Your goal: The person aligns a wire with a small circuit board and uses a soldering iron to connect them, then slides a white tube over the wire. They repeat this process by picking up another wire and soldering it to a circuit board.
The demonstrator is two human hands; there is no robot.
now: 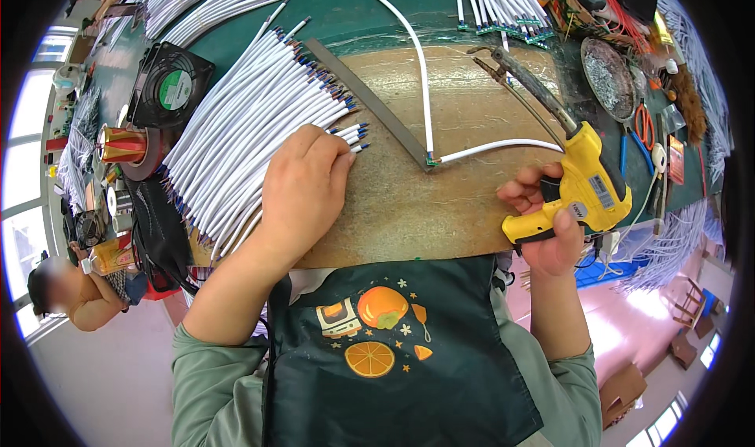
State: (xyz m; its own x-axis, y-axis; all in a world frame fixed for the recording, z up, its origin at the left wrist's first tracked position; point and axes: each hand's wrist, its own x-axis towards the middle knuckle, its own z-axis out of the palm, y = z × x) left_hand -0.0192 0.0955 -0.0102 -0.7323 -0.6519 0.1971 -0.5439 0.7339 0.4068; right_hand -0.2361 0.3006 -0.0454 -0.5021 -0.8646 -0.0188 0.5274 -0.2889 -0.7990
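My right hand [550,227] is wrapped round the grip of a yellow soldering gun [586,183], its metal tip pointing up and away to the left. My left hand [305,186] rests at the right edge of a thick bundle of white cables [244,132], its fingers closed at the coloured wire ends of a few of them. On the brown work board, a small green circuit board [432,160] sits at the lower end of a flat metal bar [370,105]. Two white cables meet there; one runs up [421,62], the other right, behind the soldering gun.
A black fan [169,85] and a reel [141,152] stand left of the bundle. More white cables [503,7] with green boards lie at the back. To the right are a round metal dish [609,77], scissors [645,125] and blue-handled pliers [635,152]. Another person [94,290] is at far left.
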